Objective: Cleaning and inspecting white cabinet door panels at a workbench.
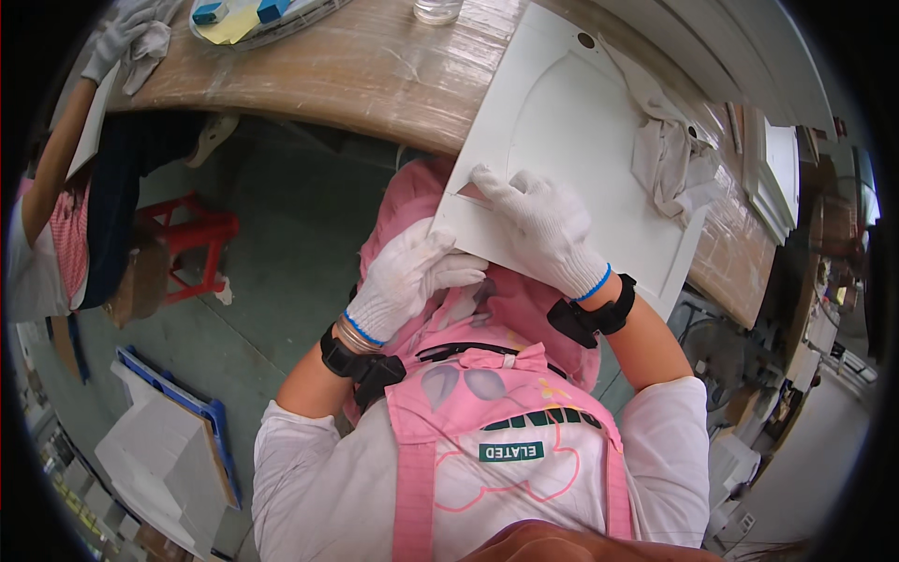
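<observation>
A white cabinet door (585, 117) with an arched moulding and dark round holes lies slanted on the table, its near corner reaching over my lap. My left hand (407, 276), in a white knit glove, is closed round that near left corner, its fingers partly under the edge. On the door's left border rests my gloved right hand (548, 225), fingers bent together. By its fingertips shows a small reddish-brown piece (471, 191), mostly hidden by the hand; its kind is unclear. A crumpled greyish-white cloth (667, 159) lies on the door's right side.
The table (375, 84) is covered in brown wrap. On it stand a clear cup (437, 9) and a tray (253, 39) with blue blocks. A co-worker's gloved hand (117, 42) is at far left, near a red stool (192, 239). White panels (730, 56) lean at right.
</observation>
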Available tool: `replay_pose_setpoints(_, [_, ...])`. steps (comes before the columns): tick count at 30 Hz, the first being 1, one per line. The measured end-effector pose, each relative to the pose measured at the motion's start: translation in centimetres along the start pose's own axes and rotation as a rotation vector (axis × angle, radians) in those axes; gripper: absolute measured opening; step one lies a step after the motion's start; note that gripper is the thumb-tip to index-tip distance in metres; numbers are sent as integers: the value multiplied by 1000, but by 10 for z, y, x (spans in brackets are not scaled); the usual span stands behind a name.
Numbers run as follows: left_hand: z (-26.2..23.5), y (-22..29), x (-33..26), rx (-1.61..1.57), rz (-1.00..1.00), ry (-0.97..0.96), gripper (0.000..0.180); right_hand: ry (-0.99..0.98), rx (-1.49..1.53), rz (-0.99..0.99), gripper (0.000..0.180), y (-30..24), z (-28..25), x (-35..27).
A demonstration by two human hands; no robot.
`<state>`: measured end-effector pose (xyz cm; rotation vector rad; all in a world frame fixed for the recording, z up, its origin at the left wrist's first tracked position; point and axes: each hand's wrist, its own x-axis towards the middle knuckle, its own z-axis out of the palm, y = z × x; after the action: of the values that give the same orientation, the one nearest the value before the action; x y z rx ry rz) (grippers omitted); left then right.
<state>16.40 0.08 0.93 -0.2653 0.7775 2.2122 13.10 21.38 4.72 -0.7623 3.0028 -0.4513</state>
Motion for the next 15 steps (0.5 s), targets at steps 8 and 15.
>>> replay_pose_setpoints(8, [-4,-1,-1,50,-30,-21,37,22,58,-4,49,-3,0,-1])
replay_pose_setpoints(15, [21,2,9,1023,370,388,75,311,643,385,30,12,0,-6])
